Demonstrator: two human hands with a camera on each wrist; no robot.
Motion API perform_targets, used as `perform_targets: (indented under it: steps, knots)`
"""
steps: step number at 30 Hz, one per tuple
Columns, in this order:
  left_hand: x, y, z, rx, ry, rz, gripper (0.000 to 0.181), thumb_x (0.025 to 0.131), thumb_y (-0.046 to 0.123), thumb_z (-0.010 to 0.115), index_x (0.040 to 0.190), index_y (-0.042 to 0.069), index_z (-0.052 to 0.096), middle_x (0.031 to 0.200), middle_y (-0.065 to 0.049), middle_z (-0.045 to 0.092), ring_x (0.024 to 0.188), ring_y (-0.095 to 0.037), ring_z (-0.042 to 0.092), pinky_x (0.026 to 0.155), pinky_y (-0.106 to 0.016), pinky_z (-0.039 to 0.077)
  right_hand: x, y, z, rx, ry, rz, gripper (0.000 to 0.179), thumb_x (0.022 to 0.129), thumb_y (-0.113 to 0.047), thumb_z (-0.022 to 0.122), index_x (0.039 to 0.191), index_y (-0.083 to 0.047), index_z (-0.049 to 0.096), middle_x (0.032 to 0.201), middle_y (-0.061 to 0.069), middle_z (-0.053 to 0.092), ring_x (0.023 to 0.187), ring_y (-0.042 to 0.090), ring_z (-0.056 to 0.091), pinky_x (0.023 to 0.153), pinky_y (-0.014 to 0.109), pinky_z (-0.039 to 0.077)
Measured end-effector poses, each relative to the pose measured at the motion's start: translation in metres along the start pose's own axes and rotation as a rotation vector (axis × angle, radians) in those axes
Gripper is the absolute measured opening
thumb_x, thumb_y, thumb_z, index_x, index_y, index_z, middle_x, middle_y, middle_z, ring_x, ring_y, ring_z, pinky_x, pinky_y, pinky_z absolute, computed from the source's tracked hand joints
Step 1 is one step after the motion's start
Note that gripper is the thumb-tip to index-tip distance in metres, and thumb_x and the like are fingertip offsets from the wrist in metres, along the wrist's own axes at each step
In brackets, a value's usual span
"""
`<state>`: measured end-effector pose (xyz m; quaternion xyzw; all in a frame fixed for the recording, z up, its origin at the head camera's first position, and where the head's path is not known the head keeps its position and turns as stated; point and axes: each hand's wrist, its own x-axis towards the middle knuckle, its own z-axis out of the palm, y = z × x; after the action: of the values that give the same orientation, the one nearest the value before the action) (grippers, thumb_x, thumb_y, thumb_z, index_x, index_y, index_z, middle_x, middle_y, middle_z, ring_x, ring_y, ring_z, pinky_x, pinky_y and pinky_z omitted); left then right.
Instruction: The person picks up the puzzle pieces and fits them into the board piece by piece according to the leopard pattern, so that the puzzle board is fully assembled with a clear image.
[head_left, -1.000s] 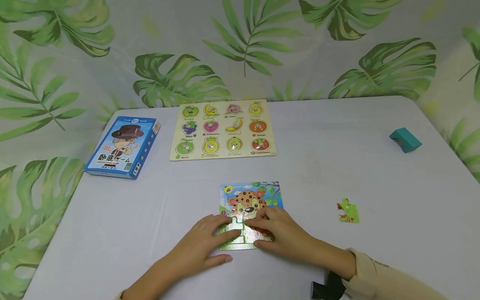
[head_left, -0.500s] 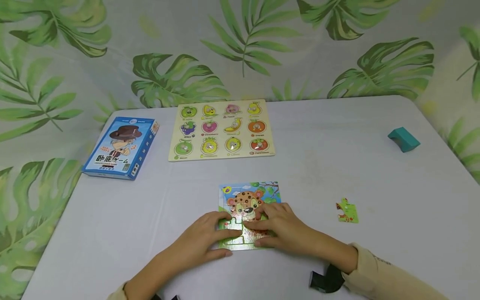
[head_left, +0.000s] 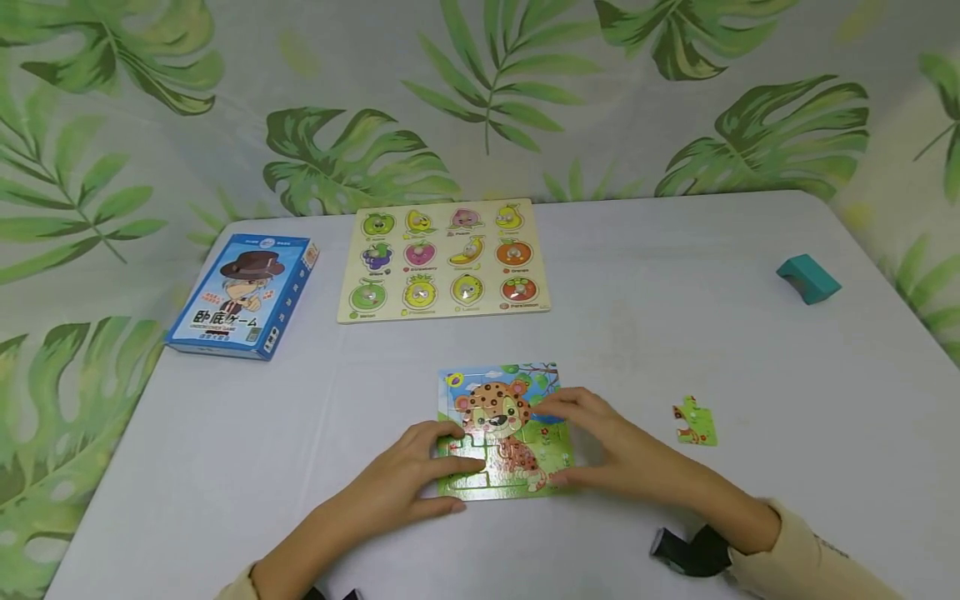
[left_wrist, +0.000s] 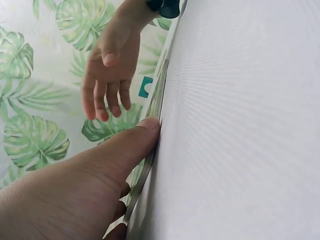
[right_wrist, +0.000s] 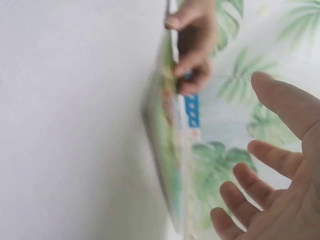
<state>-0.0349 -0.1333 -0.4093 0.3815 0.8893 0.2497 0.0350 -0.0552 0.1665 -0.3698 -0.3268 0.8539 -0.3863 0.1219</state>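
Observation:
A square leopard jigsaw puzzle [head_left: 517, 458] lies flat near the front of the table. Its lower left part is glossy with light and shows green outlines of piece shapes. My left hand [head_left: 405, 479] rests on that side, index finger stretched over the outlines, thumb at the front edge. In the left wrist view the thumb [left_wrist: 147, 124] touches the puzzle's edge. My right hand [head_left: 615, 442] is held at the puzzle's right side, fingers spread and nothing in them, as the right wrist view also shows. A loose green puzzle piece [head_left: 697, 422] lies further right.
A wooden fruit board [head_left: 444, 260] lies at the back of the white table [head_left: 637, 333]. On the left is a blue game box [head_left: 240, 296]. A teal block [head_left: 808, 279] stands far right. Leaf-patterned cloth hangs behind.
My right hand has lifted off the middle of the puzzle and moved right, its fingers spreading, which uncovers the leopard's body. My left hand has stayed in about the same place.

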Motion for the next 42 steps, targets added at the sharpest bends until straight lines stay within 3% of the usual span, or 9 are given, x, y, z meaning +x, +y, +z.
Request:
perform_targets:
  steps: [3,7,14,20,33,35,38,40,42]
  knots:
    - [0.000,0.000,0.000,-0.001,0.002,0.004,0.042,0.079,0.045,0.064,0.119,0.036,0.058,0.130,0.001,0.039,0.119,-0.017,0.033,0.094,-0.036,0.036,-0.013,-0.001,-0.018,-0.053,0.108,-0.001,0.069,0.072,-0.031,0.075,0.132,-0.020,0.042,0.131,-0.005,0.036,0.120,0.014,0.034,0.092,0.037,0.040]
    - [0.000,-0.001,0.001,0.000,0.009,0.016,0.042,0.079,0.045,0.063,0.120,0.035,0.058,0.130,0.000,0.039,0.119,-0.018,0.034,0.094,-0.038,0.036,-0.034,0.002,-0.040,-0.121,0.245,0.020,0.077,0.068,-0.022,0.079,0.134,-0.019,0.040,0.131,-0.004,0.036,0.119,0.010,0.033,0.090,0.021,0.036]
    - [0.001,-0.002,0.003,-0.006,0.008,0.018,0.042,0.079,0.045,0.064,0.119,0.035,0.058,0.130,0.000,0.039,0.120,-0.018,0.033,0.094,-0.037,0.036,-0.067,0.025,-0.058,-0.121,0.374,0.088,0.086,0.060,-0.003,0.081,0.135,-0.014,0.039,0.130,0.000,0.037,0.119,0.004,0.029,0.090,0.007,0.023]
    - [0.001,-0.002,0.002,-0.002,0.007,0.019,0.043,0.079,0.045,0.064,0.120,0.035,0.057,0.130,0.000,0.039,0.120,-0.018,0.034,0.095,-0.037,0.036,-0.082,0.052,-0.055,-0.108,0.384,0.180,0.084,0.064,-0.005,0.079,0.136,-0.014,0.038,0.129,0.000,0.037,0.112,0.003,0.031,0.085,0.007,0.023]
    - [0.000,-0.001,0.001,0.010,0.003,0.012,0.043,0.079,0.046,0.063,0.120,0.036,0.057,0.130,0.001,0.039,0.120,-0.018,0.034,0.095,-0.037,0.036,-0.095,0.090,-0.056,-0.212,0.298,0.209,0.080,0.067,-0.015,0.079,0.135,-0.008,0.037,0.120,0.012,0.045,0.110,-0.004,0.031,0.086,0.000,0.016]
    - [0.000,-0.001,0.001,0.012,0.005,0.015,0.043,0.079,0.046,0.063,0.120,0.036,0.057,0.130,0.001,0.039,0.120,-0.018,0.034,0.095,-0.037,0.036,-0.097,0.091,-0.057,-0.243,0.295,0.215,0.080,0.067,-0.015,0.079,0.135,-0.006,0.039,0.120,0.014,0.046,0.113,0.006,0.034,0.088,0.002,0.016]
    - [0.000,-0.001,0.001,0.015,0.007,0.017,0.043,0.079,0.046,0.063,0.120,0.035,0.057,0.130,0.000,0.039,0.120,-0.018,0.034,0.095,-0.037,0.036,-0.097,0.092,-0.059,-0.254,0.282,0.231,0.076,0.067,-0.014,0.078,0.132,-0.001,0.041,0.117,0.019,0.049,0.111,0.029,0.038,0.098,0.030,0.027]
    - [0.000,-0.001,0.001,0.016,0.007,0.017,0.043,0.079,0.046,0.063,0.120,0.036,0.057,0.130,0.001,0.039,0.120,-0.018,0.034,0.095,-0.037,0.036,-0.097,0.092,-0.060,-0.245,0.265,0.250,0.072,0.068,-0.014,0.077,0.130,0.002,0.044,0.113,0.022,0.049,0.105,0.039,0.039,0.090,0.048,0.031]
    - [0.000,-0.002,0.001,0.015,0.007,0.016,0.043,0.079,0.046,0.063,0.120,0.036,0.057,0.130,0.001,0.039,0.120,-0.018,0.034,0.095,-0.037,0.036,-0.096,0.092,-0.060,-0.249,0.259,0.267,0.067,0.069,-0.015,0.077,0.126,0.004,0.048,0.110,0.022,0.051,0.101,0.040,0.040,0.078,0.056,0.033]
